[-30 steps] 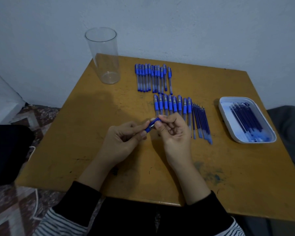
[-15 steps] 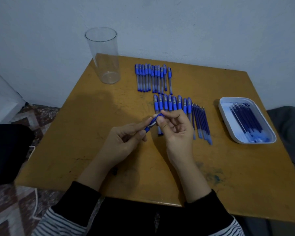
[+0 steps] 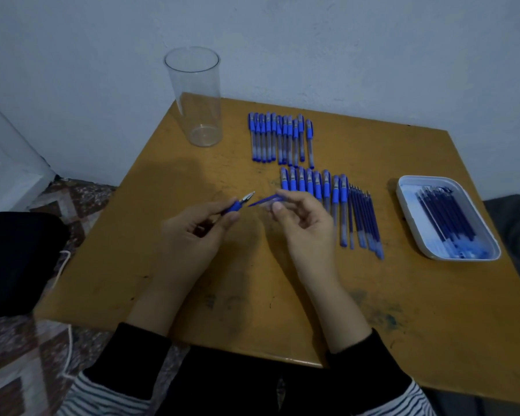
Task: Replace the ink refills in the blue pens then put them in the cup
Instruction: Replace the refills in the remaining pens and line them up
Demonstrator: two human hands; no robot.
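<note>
My left hand (image 3: 192, 235) grips a blue pen (image 3: 237, 204) by its body, and the bare metal tip points up and to the right. My right hand (image 3: 303, 226) pinches a slim blue piece (image 3: 264, 200), apparently the pen's cap, a short gap away from the tip. Both hands hover above the middle of the wooden table (image 3: 168, 181). A tall clear cup (image 3: 198, 115) stands with nothing in it at the far left corner. Two rows of capped blue pens lie beyond my hands, an upper row (image 3: 279, 139) and a lower row (image 3: 312, 187).
Several loose dark blue refills (image 3: 364, 217) lie right of the lower row. A white tray (image 3: 409, 211) at the right holds more refills (image 3: 445, 217). A black bag (image 3: 15, 259) sits off the table's left side. A wall runs right behind the table.
Both hands held one pen together before. They have now pulled apart, the blue piece has come off in my right hand, and the pen's metal tip is bare.
</note>
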